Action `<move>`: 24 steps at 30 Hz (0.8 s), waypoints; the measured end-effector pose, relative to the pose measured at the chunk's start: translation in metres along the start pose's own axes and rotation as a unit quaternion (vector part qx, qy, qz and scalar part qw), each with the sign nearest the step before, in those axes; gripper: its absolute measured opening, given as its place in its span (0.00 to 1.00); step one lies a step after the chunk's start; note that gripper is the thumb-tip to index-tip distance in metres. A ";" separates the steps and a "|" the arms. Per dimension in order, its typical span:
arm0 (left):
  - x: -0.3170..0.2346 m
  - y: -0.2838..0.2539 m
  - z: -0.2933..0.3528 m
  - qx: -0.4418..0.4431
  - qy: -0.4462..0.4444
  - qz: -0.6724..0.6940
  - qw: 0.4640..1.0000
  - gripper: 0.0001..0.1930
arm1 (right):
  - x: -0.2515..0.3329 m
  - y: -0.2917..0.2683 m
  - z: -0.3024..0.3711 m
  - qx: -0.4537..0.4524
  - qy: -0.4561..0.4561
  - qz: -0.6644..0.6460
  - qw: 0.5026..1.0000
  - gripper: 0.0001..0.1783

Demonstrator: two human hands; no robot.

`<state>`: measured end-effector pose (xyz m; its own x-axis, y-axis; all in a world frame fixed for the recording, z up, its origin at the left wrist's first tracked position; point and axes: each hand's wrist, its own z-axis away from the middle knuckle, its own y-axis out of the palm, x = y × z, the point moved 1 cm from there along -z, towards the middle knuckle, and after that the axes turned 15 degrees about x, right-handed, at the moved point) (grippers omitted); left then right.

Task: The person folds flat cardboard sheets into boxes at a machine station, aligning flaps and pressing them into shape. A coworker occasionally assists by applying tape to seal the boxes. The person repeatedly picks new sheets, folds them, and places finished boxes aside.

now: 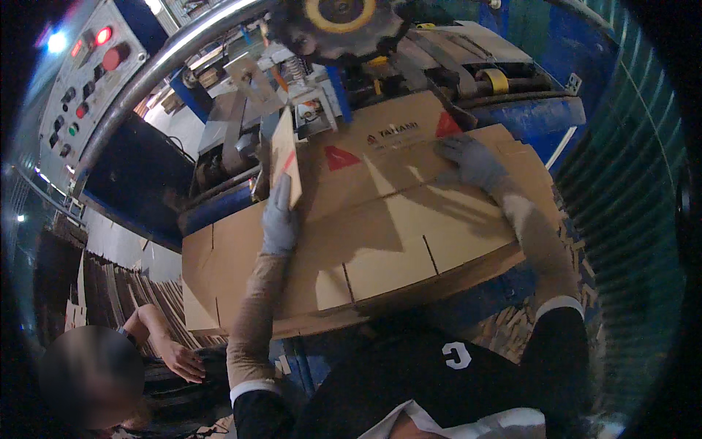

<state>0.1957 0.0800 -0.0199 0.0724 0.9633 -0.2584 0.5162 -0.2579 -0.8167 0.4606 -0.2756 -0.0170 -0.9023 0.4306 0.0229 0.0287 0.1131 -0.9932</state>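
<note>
Smooth, matt brown cardboard (395, 227), matt grey cloth gloves (475, 167), glossy metal rail (172, 57), scuffed blue-painted metal beam (523, 115)

My grey-gloved left hand (279, 219) and grey-gloved right hand (472, 162) make two; I count one pale metal control panel (89, 86) far left, one dark toothed wheel (340, 20) far centre, one co-worker (161, 389) near left.

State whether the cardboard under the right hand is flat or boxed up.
Flat: the cardboard lies spread beneath the right hand, slots showing.

Blue machine table (504, 291), slotted cardboard sheets (358, 228) stacked on top
</note>
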 end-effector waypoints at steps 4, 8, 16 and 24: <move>0.027 0.023 -0.034 0.004 -0.078 -0.080 0.994 0.28 | -0.011 0.013 -0.036 -0.068 -0.030 0.029 0.997 0.29; 0.034 0.037 -0.049 -0.030 -0.147 -0.049 0.987 0.24 | -0.009 0.027 -0.056 -0.078 -0.005 0.066 0.995 0.16; -0.032 0.017 -0.013 -0.043 -0.164 -0.096 0.981 0.33 | -0.013 0.034 -0.062 -0.150 0.087 0.093 0.980 0.09; -0.005 -0.066 0.188 -0.088 -0.528 -0.257 0.805 0.33 | -0.159 -0.001 0.135 0.119 0.389 -0.038 0.913 0.12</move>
<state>0.0008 0.0779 -0.0613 -0.9067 0.3152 -0.2803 0.3664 0.2591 -0.8937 0.5463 -0.4655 -0.0348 -0.3173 0.9454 0.0750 -0.1980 0.0113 -0.9801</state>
